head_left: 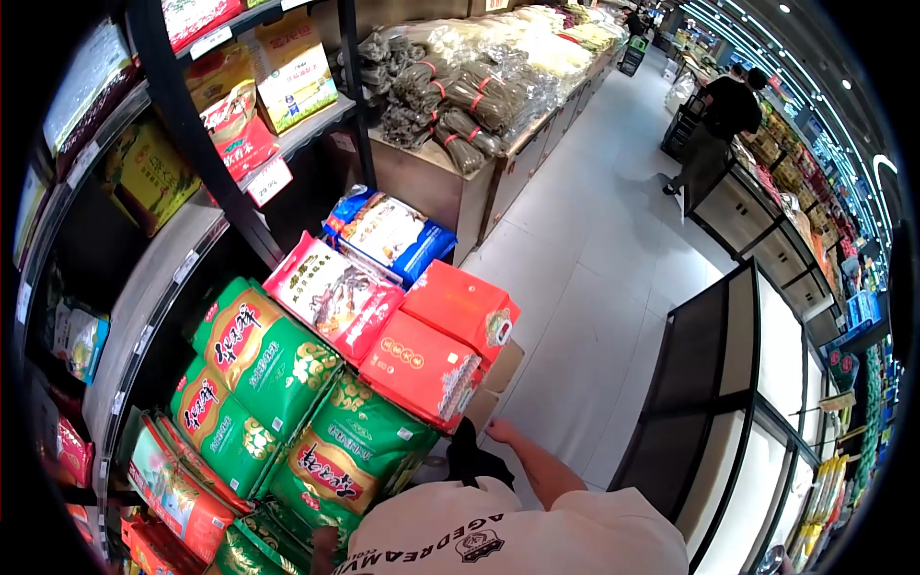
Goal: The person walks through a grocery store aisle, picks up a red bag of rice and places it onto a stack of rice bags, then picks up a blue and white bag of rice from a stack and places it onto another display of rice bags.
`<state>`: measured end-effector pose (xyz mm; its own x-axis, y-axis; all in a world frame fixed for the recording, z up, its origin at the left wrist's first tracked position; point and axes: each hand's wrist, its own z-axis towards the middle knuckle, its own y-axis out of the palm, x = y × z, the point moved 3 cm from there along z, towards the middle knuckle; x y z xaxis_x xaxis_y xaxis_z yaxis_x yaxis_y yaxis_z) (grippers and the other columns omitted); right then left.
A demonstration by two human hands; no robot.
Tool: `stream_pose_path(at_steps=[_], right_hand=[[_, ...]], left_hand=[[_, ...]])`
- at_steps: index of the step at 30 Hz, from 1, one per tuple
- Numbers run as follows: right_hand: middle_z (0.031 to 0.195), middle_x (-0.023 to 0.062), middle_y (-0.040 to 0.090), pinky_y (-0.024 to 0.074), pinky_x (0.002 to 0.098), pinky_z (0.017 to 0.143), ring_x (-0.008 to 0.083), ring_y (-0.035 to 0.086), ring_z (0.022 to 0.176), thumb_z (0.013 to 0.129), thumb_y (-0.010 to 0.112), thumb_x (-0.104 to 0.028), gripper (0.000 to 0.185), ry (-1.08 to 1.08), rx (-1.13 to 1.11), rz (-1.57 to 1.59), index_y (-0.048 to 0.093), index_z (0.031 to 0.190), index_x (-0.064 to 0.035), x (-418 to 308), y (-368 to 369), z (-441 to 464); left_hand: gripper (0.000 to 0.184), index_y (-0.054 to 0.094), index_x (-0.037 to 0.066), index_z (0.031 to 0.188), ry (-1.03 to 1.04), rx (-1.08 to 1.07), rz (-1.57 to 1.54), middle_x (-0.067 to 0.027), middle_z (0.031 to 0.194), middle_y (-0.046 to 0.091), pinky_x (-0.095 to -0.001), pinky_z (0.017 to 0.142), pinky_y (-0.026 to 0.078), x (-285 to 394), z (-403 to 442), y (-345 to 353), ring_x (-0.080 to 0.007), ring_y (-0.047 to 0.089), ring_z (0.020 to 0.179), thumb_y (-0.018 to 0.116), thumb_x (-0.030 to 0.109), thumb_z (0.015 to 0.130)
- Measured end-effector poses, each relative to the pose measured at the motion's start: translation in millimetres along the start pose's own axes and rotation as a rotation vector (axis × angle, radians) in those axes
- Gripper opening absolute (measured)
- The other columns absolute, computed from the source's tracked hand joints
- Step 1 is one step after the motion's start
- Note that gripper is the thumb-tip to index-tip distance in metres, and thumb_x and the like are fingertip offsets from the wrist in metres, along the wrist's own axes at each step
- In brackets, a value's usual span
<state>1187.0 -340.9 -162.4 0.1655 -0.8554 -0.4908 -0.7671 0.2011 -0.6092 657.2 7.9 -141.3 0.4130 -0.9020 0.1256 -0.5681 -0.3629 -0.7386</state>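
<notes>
My right hand hangs low beside the stacked red rice packs; its fingers are too small and turned away to make out. At the bottom edge, a dark bit of what looks like my left arm or hand shows against the large green rice bags, its fingers not visible. A red-and-white rice bag lies just beyond the red packs, with a blue rice bag behind it. My white printed shirt covers the bottom middle.
Shelves with bagged goods rise on the left. Bundles of dark dried noodles lie on a wooden display counter. A tiled aisle runs ahead, where a person in black stands. A black-framed display stand borders the right.
</notes>
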Motion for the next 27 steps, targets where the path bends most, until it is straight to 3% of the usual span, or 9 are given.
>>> stream_pose_path(at_steps=[1, 2, 6, 10, 12, 15, 22, 23, 27], right_hand=[[0.088, 0.0199, 0.063, 0.048, 0.0426, 0.074, 0.0353, 0.06, 0.082, 0.072, 0.056, -0.035, 0.036, -0.001, 0.006, -0.021, 0.064, 0.088, -0.0037, -4, -20, 20], [0.088, 0.0199, 0.063, 0.048, 0.0427, 0.074, 0.0356, 0.06, 0.083, 0.072, 0.056, -0.036, 0.037, 0.002, 0.015, -0.037, 0.064, 0.089, -0.0036, -8, -38, 39], [0.091, 0.0183, 0.063, 0.0469, 0.0419, 0.077, 0.0347, 0.06, 0.086, 0.073, 0.054, -0.037, 0.039, -0.133, 0.17, 0.038, 0.063, 0.095, -0.0055, -39, -112, 82], [0.1, 0.0181, 0.06, 0.0456, 0.0406, 0.079, 0.0301, 0.057, 0.095, 0.074, 0.058, -0.031, 0.043, -0.222, 0.18, 0.204, 0.053, 0.111, -0.0079, -41, -102, 130], [0.067, 0.0105, 0.06, 0.0478, 0.0362, 0.052, 0.0231, 0.059, 0.058, 0.076, 0.057, -0.025, 0.03, -0.17, 0.181, 0.342, 0.054, 0.098, -0.004, -14, -65, 156], [0.057, 0.0067, 0.054, 0.0438, 0.0328, 0.047, 0.0179, 0.055, 0.052, 0.077, 0.058, -0.023, 0.021, -0.067, 0.221, 0.527, 0.057, 0.08, -0.0026, 2, -16, 168], [0.093, 0.0054, 0.055, 0.0428, 0.0407, 0.072, 0.0203, 0.051, 0.081, 0.071, 0.063, -0.03, 0.04, 0.477, -0.101, 0.996, 0.054, 0.104, -0.0106, 0, 27, 175], [0.111, 0.0136, 0.052, 0.0394, 0.0534, 0.072, 0.031, 0.047, 0.105, 0.065, 0.063, -0.032, 0.052, 0.442, -0.1, 1.088, 0.049, 0.11, -0.0088, -7, 28, 182], [0.086, 0.008, 0.057, 0.0443, 0.0321, 0.066, 0.0224, 0.057, 0.074, 0.072, 0.057, -0.026, 0.041, 0.243, 0.208, 1.19, 0.051, 0.101, 0.0014, 30, 84, 241]], left_hand=[[0.015, 0.062, 0.008, 0.072, -0.045, -0.132, -0.037, -0.0105, 0.07, 0.063, -0.0365, 0.053, 0.05, 13, 22, 10, -0.0256, 0.063, 0.064, 0.058, 0.022, 0.072], [0.017, 0.062, 0.005, 0.075, -0.47, -0.036, -0.794, -0.0097, 0.067, 0.062, -0.0343, 0.052, 0.049, 38, 13, -28, -0.0217, 0.062, 0.059, 0.055, 0.021, 0.077], [0.024, 0.061, -0.002, 0.09, -0.38, 0.347, -1.297, -0.0098, 0.071, 0.061, -0.0321, 0.055, 0.048, 106, 71, -91, -0.0164, 0.059, 0.062, 0.055, 0.02, 0.083], [0.021, 0.057, -0.003, 0.099, -0.213, 0.382, -1.093, -0.0136, 0.089, 0.061, -0.0308, 0.074, 0.046, 199, 70, -212, -0.0183, 0.058, 0.086, 0.055, 0.012, 0.085], [0.025, 0.057, 0.001, 0.106, -0.22, 0.383, -1.107, -0.0157, 0.089, 0.063, -0.0306, 0.074, 0.047, 219, 63, -216, -0.0206, 0.061, 0.083, 0.053, 0.015, 0.086], [0.027, 0.057, 0.001, 0.106, -0.398, 0.264, -1.015, -0.019, 0.09, 0.063, -0.0341, 0.072, 0.049, 227, 31, -197, -0.0283, 0.062, 0.081, 0.054, 0.017, 0.084], [0.028, 0.059, 0.002, 0.103, -0.726, 0.09, -0.895, -0.018, 0.084, 0.064, -0.0349, 0.069, 0.05, 203, -80, -121, -0.0293, 0.063, 0.077, 0.055, 0.02, 0.082], [0.027, 0.059, 0.002, 0.103, -0.806, 0.09, -0.961, -0.0172, 0.082, 0.064, -0.0339, 0.068, 0.05, 203, -92, -113, -0.0272, 0.063, 0.074, 0.055, 0.02, 0.082], [0.027, 0.059, 0.002, 0.103, -0.903, 0.176, -1.052, -0.0153, 0.078, 0.064, -0.0318, 0.065, 0.05, 223, -104, -123, -0.0217, 0.063, 0.069, 0.054, 0.019, 0.083]])
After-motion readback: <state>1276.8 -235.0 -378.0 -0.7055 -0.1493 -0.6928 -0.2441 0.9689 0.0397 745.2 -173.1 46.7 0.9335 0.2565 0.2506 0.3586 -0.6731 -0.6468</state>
